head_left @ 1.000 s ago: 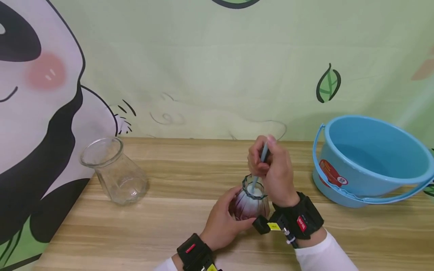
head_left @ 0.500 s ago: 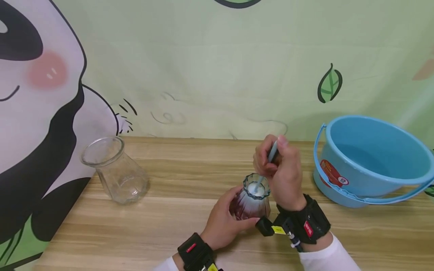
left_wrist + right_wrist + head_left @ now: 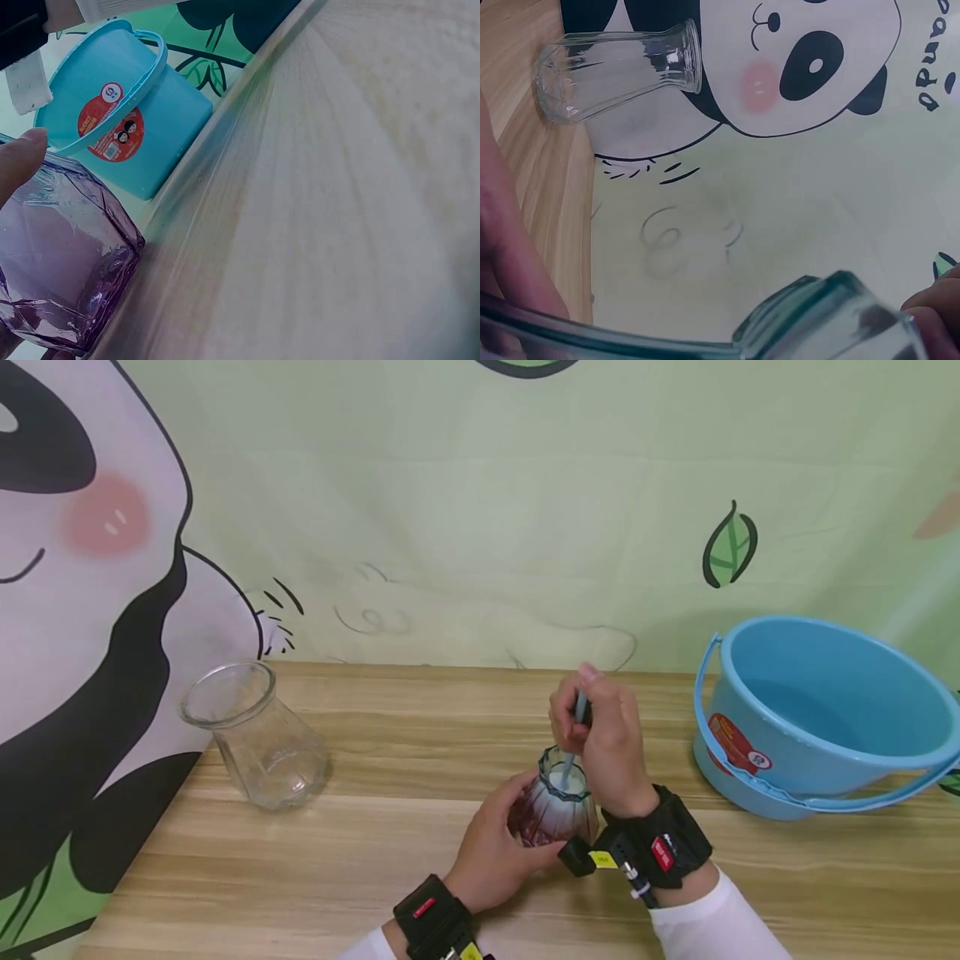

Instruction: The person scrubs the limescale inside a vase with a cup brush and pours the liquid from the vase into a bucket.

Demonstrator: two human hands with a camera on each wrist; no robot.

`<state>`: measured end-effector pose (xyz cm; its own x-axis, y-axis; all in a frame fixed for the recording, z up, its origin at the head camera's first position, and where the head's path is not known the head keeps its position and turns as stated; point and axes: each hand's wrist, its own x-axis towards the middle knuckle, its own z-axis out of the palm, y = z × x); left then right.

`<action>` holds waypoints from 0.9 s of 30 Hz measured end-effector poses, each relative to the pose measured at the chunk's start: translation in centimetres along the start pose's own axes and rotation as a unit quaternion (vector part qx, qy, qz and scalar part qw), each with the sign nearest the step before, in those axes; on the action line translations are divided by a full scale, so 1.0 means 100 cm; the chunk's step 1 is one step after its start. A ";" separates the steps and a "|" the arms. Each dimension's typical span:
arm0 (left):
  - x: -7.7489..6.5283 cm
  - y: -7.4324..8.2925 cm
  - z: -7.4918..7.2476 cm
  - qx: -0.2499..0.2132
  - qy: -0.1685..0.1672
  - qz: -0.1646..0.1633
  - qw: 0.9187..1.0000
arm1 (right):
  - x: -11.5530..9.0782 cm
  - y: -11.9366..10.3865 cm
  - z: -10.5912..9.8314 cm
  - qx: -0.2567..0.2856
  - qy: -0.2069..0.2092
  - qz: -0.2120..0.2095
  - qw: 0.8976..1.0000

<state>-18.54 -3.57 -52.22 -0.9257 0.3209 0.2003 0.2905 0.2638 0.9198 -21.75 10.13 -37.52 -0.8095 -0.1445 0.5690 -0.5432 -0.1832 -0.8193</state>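
Note:
A small glass vase (image 3: 551,822), purple below with a scalloped teal rim, stands on the wooden table. My left hand (image 3: 491,852) grips its body from the left, thumb on the near side. Above the mouth, my right hand (image 3: 613,743) is curled round the light blue handle of a bottle brush (image 3: 568,767). The handle goes down into the neck, and something white shows inside the mouth. In the left wrist view, a pale mass fills part of the vase (image 3: 56,247) behind its faceted wall. The wavy teal rim (image 3: 802,319) crosses the bottom of the right wrist view.
A clear glass vase (image 3: 273,760) with a flared mouth stands on the table at the left. To the right is a light blue bucket (image 3: 795,785), its handle hanging down in front. Behind the table hangs a pale green backdrop (image 3: 450,527) with a printed panda.
My right hand rose slightly to the right with the brush half a second ago, then came back down and left. My left hand keeps the purple vase in the same place.

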 end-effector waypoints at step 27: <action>0.000 0.004 0.001 -0.002 0.001 -0.016 1.000 | 0.000 -0.023 -0.001 0.043 0.011 -0.060 0.997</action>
<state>-18.36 -3.37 -51.94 -0.9346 0.3114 0.1719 0.2606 0.2707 0.9267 -20.47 10.63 -35.66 -0.7448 -0.0946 0.6606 -0.6168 -0.2802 -0.7356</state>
